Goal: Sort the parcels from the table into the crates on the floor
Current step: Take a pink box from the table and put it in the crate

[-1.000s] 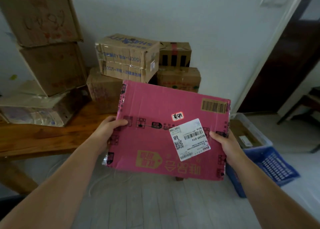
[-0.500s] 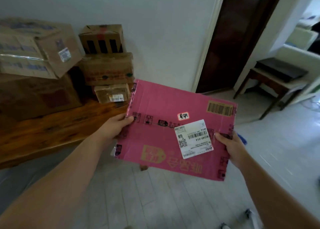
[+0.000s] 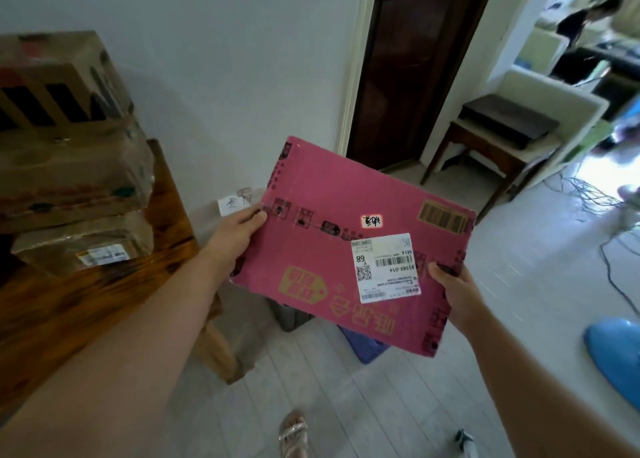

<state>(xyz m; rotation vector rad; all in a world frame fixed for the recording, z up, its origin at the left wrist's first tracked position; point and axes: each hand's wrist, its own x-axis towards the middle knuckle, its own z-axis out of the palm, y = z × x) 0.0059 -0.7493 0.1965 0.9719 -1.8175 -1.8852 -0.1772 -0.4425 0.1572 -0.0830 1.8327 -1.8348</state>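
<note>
I hold a flat pink parcel with a white shipping label and a barcode in front of me, tilted down to the right, over the floor. My left hand grips its left edge, thumb on top. On the right edge, my right hand grips near the lower corner. Under the parcel a corner of a blue crate shows on the floor. A grey crate with a handwritten white tag stands by the wall, mostly hidden behind my left hand and the parcel.
At the left, the wooden table carries stacked brown cardboard boxes. A dark doorway is ahead, with a small stool and loose cables to its right. A blue object lies at the right edge. My sandalled foot is below.
My view has swung to the right, away from the table. The pink parcel stays gripped in both hands and now hangs over the floor beside the table's end, more tilted.
</note>
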